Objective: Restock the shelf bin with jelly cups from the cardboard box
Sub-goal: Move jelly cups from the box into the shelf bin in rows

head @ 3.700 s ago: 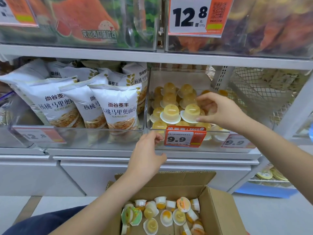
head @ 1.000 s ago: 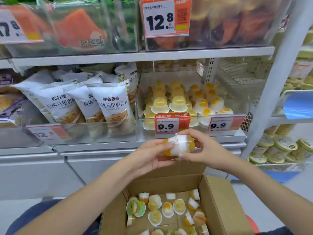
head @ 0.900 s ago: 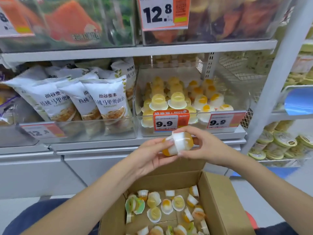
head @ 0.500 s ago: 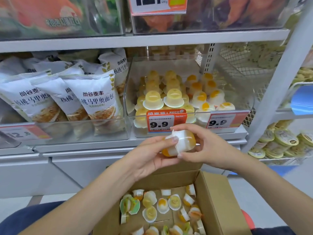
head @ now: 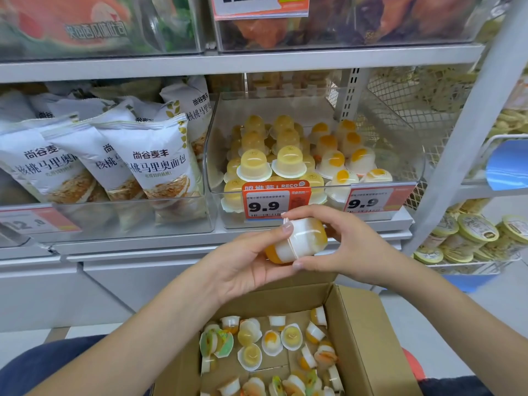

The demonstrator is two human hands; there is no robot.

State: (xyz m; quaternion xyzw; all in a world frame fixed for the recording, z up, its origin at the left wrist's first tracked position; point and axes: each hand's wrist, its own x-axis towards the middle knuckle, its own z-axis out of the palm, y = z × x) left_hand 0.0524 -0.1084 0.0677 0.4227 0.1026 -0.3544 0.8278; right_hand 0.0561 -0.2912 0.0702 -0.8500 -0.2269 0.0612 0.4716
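Two white-and-orange jelly cups (head: 298,241) are held lid to lid in front of the shelf edge. My left hand (head: 245,264) cradles them from below and the left, thumb on top. My right hand (head: 345,247) holds their right end, fingers curled round them. Behind stands the clear shelf bin (head: 405,195), with yellow jelly cups (head: 288,164) stacked at its left and white-orange ones (head: 343,178) at its right. Below, the open cardboard box (head: 363,338) holds several loose jelly cups (head: 274,344).
White bread bags (head: 154,167) fill the clear bin to the left. Orange 9.9 price tags (head: 274,201) hang on the jelly bin's front. A white shelf post (head: 463,144) rises at the right, with round green-lidded tubs (head: 471,235) beyond it. The upper shelf (head: 228,64) overhangs.
Earlier my right hand was inside the bin and my left hand was empty at its front. Both hands now hold a pair of cups below the bin, nearly still over the last second.
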